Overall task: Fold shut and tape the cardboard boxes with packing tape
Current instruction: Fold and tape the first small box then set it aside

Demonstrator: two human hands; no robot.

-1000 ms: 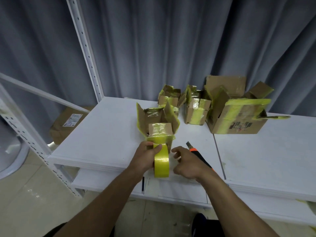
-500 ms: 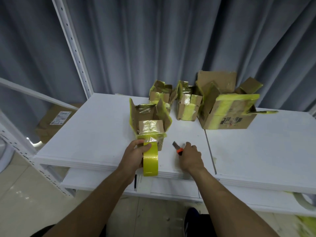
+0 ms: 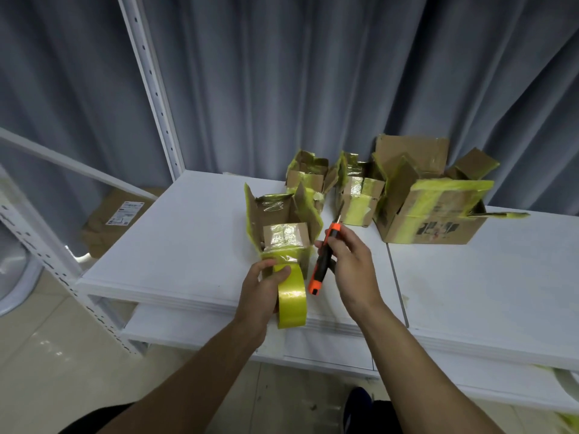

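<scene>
A small cardboard box (image 3: 283,220) with yellow-taped flaps standing up sits near the front of the white table (image 3: 188,242). My left hand (image 3: 266,285) grips a roll of yellow packing tape (image 3: 291,297) just in front of the box, and a strip of tape runs from the roll up onto the box's front face. My right hand (image 3: 347,264) holds an orange and black utility knife (image 3: 322,261) right of the box, lifted off the table with its blade end pointing up and away.
Two more small taped boxes (image 3: 305,173) (image 3: 358,195) and a larger open box (image 3: 429,208) stand at the back of the table by a grey curtain. A white shelf post (image 3: 150,86) rises at the left, with a labelled cardboard box (image 3: 116,220) behind it.
My right hand reached to the utility knife lying on the table, took hold of it and lifted it beside the box. My left hand kept holding the tape roll.
</scene>
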